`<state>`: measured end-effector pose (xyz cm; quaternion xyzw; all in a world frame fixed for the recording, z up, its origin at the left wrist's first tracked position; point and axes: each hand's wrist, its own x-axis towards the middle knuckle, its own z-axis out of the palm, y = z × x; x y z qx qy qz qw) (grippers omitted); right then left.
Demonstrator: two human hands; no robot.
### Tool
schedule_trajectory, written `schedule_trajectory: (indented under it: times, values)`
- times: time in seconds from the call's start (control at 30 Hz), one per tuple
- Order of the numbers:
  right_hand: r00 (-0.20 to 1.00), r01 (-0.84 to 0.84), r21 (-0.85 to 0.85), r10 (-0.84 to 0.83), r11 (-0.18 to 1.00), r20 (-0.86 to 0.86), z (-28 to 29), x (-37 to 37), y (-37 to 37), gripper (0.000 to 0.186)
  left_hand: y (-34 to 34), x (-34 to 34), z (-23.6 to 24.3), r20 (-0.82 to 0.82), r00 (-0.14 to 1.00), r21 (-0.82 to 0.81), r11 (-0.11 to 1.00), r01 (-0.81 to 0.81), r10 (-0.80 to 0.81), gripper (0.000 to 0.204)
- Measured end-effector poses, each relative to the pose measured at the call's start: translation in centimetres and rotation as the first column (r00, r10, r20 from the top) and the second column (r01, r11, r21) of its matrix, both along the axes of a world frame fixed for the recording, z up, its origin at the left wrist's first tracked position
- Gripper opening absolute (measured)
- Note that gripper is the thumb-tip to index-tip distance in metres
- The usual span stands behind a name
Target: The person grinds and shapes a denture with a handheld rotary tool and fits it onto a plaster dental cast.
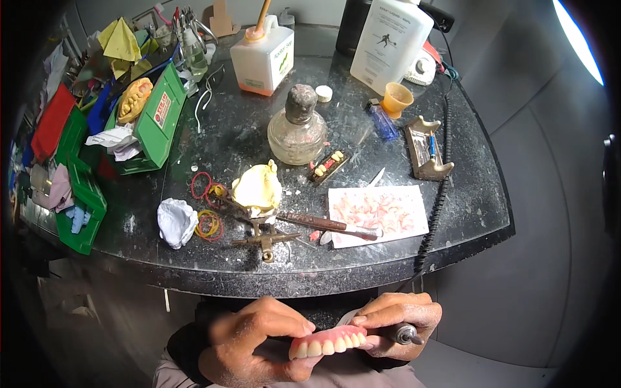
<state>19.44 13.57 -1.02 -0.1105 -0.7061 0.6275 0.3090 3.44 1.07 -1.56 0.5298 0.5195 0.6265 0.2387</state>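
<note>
A denture [328, 344] with pink gum and a row of cream teeth is held low in front of me, before the bench's front edge. My left hand [249, 343] pinches its left end between thumb and fingers. At the other end, my right hand [402, 313] touches the denture with its fingertips. That same hand is closed round a dark metal rotary handpiece [406, 334], whose end sticks out to the right. The rest of the handpiece is hidden by the fingers. Whitish dust covers both hands.
On the dark bench [362, 268] stand a plaster cast on an articulator [257, 187], a brown-handled knife [317, 222], a card with pink shavings [381, 210], a glass burner [296, 132] and plastic bottles [391, 42]. Green bins [158, 123] line the left; a coiled cord [436, 213] hangs right.
</note>
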Motion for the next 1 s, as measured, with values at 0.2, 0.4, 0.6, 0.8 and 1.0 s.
schedule_trajectory:
  times: [0.2, 0.4, 0.6, 0.8, 1.0]
  values:
    - [0.997, -0.055, 0.023, 0.056, 0.998, -0.044, -0.6, -0.1, 0.1, 0.028, -0.3, -0.1, 0.5, -0.213, 0.974, 0.024, 0.997, -0.075, 0.078, 0.025]
    - [0.997, -0.062, -0.018, 0.063, 0.998, 0.039, 0.0, 0.3, 0.4, 0.02, -0.1, 0.1, 1.1, -0.09, 0.983, -0.056, 0.984, -0.167, 0.162, 0.029]
    - [0.987, -0.082, 0.04, 0.087, 0.996, -0.137, -0.3, 0.3, 0.6, 0.03, -0.1, -0.1, 1.3, 0.1, 0.992, -0.12, 0.99, -0.071, 0.083, 0.033]
    - [0.998, 0.015, 0.133, -0.024, 0.991, 0.066, -3.5, 0.2, 0.5, 0.045, 0.1, -0.4, 0.9, 0.187, 0.982, -0.059, 0.997, 0.05, -0.038, 0.022]
    - [0.994, 0.0, 0.245, -0.028, 0.97, 0.11, -3.6, -0.1, -0.3, 0.047, 0.2, -0.3, 0.7, 0.165, 0.979, -0.036, 0.991, 0.13, -0.123, 0.023]
